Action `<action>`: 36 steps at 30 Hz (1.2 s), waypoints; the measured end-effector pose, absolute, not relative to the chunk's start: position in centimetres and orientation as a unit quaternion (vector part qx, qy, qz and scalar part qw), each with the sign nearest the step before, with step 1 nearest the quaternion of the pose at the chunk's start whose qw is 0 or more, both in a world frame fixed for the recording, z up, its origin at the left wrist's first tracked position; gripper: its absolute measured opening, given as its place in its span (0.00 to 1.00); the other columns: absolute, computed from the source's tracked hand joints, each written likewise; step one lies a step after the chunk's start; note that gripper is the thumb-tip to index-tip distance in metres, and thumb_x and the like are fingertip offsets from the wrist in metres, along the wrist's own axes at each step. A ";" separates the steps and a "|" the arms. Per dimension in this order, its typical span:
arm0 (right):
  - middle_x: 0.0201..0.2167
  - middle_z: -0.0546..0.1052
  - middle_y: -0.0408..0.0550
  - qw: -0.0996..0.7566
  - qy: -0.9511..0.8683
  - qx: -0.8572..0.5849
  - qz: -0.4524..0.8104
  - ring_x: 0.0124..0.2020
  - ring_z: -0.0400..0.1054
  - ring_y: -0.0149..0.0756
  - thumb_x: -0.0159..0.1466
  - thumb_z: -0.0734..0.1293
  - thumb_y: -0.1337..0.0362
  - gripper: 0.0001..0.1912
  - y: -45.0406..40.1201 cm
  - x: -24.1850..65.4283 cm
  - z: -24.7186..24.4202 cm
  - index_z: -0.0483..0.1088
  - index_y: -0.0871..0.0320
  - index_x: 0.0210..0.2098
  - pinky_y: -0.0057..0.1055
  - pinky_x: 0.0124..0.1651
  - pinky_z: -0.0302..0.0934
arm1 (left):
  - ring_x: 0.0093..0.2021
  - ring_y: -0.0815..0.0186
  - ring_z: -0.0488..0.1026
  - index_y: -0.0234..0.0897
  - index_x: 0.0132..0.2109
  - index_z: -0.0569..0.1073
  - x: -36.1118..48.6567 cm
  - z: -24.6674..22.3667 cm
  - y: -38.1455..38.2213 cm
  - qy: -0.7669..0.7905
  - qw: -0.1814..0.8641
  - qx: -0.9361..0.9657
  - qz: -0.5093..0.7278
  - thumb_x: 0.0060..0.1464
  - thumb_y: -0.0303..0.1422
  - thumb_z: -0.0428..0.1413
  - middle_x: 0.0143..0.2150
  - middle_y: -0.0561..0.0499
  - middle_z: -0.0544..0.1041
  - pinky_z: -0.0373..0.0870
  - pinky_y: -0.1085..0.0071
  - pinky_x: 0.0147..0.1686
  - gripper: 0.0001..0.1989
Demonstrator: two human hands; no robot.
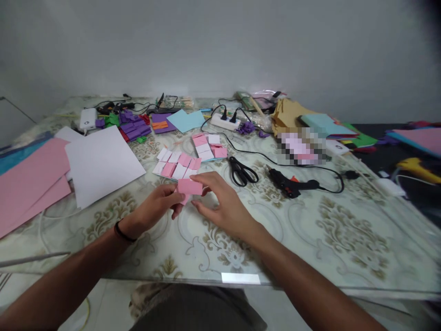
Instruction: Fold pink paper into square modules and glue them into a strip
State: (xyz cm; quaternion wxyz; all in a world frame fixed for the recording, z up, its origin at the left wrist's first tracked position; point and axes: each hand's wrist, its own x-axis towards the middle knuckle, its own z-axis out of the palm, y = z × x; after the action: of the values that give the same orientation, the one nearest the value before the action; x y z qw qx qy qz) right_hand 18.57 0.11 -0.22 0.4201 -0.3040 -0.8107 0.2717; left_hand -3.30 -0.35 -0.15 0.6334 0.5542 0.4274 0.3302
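Observation:
A small folded pink paper piece (190,186) is pinched between the thumb and fingers of my left hand (159,201). My right hand (223,202) curves around the paper's right side, its thumb and forefinger spread apart. The forefinger tip is at the paper's top edge; whether it presses on it I cannot tell. Just beyond the hands lies a card covered with pink and white folded paper strips (168,170). Behind it sits another card with similar pink and white pieces (204,151).
Black scissors (243,171) and a black glue gun (287,183) with its cord lie to the right. White sheets (103,161) and pink sheets (34,177) cover the left. A white power strip (223,122), purple paper pieces (134,129) and yellow-brown sheets (291,112) are farther back.

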 end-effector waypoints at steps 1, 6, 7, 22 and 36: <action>0.53 0.73 0.54 0.424 -0.822 -0.292 0.243 0.51 0.72 0.42 0.68 0.69 0.71 0.26 0.3 18.6 -0.1 0.66 0.50 0.64 0.43 0.53 0.72 | 0.21 0.73 0.65 0.35 0.28 0.70 -3.3 -0.4 -0.2 0.430 0.640 0.552 0.318 0.59 0.36 0.57 0.21 0.56 0.70 0.63 0.74 0.24 0.13; 0.48 0.79 0.53 0.417 -0.845 -0.262 0.208 0.49 0.75 0.40 0.73 0.65 0.68 0.14 1.1 19.5 0.3 0.73 0.54 0.57 0.39 0.52 0.71 | 0.20 0.72 0.66 0.35 0.28 0.69 -3.1 -0.6 0.3 0.417 0.643 0.569 0.299 0.60 0.36 0.56 0.21 0.55 0.71 0.65 0.74 0.24 0.13; 0.46 0.81 0.53 0.418 -0.841 -0.270 0.212 0.46 0.76 0.39 0.73 0.65 0.67 0.11 1.3 19.6 0.2 0.75 0.55 0.54 0.37 0.50 0.71 | 0.22 0.72 0.69 0.35 0.32 0.70 -3.0 -0.7 0.4 0.417 0.640 0.570 0.305 0.60 0.36 0.58 0.23 0.55 0.73 0.67 0.74 0.25 0.11; 0.22 0.73 0.40 0.374 -0.729 -0.416 0.395 0.24 0.65 0.30 0.70 0.64 0.60 0.12 3.5 18.7 -3.6 0.73 0.58 0.33 0.27 0.31 0.57 | 0.62 0.53 0.72 0.41 0.48 0.77 -3.3 -2.5 1.8 0.394 0.165 0.830 0.359 0.57 0.24 0.63 0.55 0.43 0.75 0.75 0.53 0.60 0.12; 0.32 0.68 0.43 0.457 -0.811 -0.303 0.204 0.33 0.66 0.34 0.65 0.69 0.71 0.09 1.2 18.8 -3.4 0.72 0.55 0.45 0.31 0.34 0.61 | 0.37 0.64 0.75 0.39 0.39 0.73 -2.8 -1.1 -0.2 0.379 0.142 0.844 0.351 0.60 0.22 0.58 0.36 0.50 0.77 0.76 0.67 0.37 0.07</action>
State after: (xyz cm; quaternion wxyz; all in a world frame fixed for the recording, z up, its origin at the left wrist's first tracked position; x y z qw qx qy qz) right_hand 18.79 1.24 -3.41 0.4574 -0.3032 -0.8106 0.2044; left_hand -2.82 -0.24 -1.07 0.1416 0.8445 0.3790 0.3510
